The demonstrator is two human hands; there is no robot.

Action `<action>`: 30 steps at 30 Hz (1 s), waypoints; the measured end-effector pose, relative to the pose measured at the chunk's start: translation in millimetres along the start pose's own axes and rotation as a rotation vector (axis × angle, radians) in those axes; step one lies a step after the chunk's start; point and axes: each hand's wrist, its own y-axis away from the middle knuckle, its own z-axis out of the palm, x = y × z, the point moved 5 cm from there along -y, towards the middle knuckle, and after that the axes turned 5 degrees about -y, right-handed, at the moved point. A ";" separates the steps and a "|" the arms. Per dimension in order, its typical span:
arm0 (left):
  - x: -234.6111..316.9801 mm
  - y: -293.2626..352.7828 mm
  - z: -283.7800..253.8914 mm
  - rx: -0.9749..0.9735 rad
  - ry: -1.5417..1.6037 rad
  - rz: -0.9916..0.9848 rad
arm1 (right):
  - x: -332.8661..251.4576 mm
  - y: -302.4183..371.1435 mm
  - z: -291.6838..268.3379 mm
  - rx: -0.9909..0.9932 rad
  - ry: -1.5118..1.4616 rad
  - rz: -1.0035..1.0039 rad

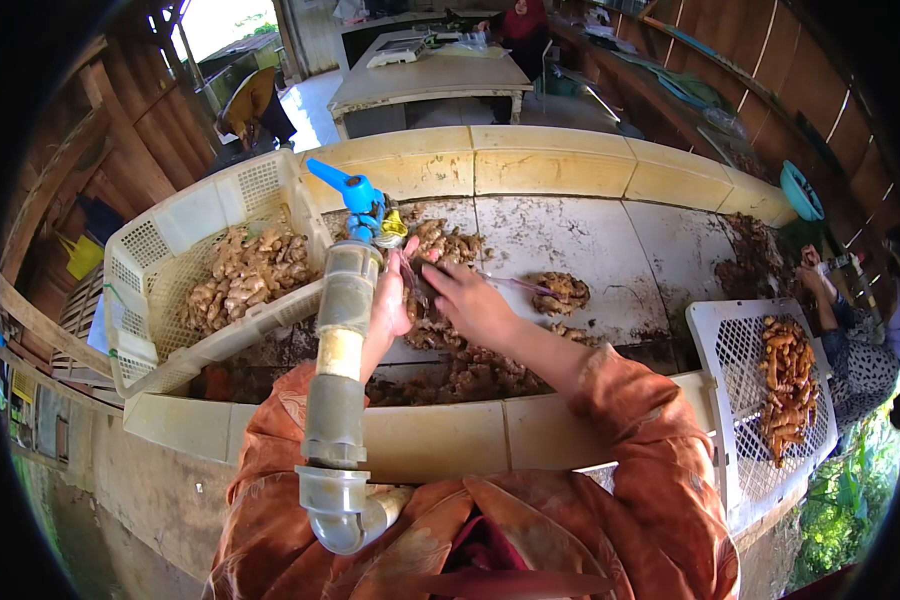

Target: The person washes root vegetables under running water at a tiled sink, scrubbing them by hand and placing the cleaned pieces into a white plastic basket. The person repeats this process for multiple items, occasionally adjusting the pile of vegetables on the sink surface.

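My left hand is beneath the blue-handled tap, partly behind its grey pipe. My right hand meets it from the right, its fingers bent toward the left palm. Something dark and small is between the hands; its kind is hidden by the fingers. A thin purplish strip runs from beside my right hand to a small heap of ginger. More ginger lies just beyond my hands, and muddy pieces spread below them in the tiled trough.
A white crate with ginger stands at left. Another white crate, at right, bears reddish-brown roots. Raised tiled edges bound the trough. A co-worker's hand is at far right; other people are farther back, near a table.
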 end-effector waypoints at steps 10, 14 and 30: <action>-10.2 -6.3 3.5 0.002 0.073 -0.166 | 12.8 6.3 -7.7 -0.071 -0.036 0.226; -13.7 -9.9 -10.3 0.051 0.012 -0.157 | 13.7 16.1 -10.9 -0.047 0.081 0.065; 5.8 -5.2 0.7 0.014 -1.217 0.254 | 117.4 30.1 25.5 -0.548 0.248 0.480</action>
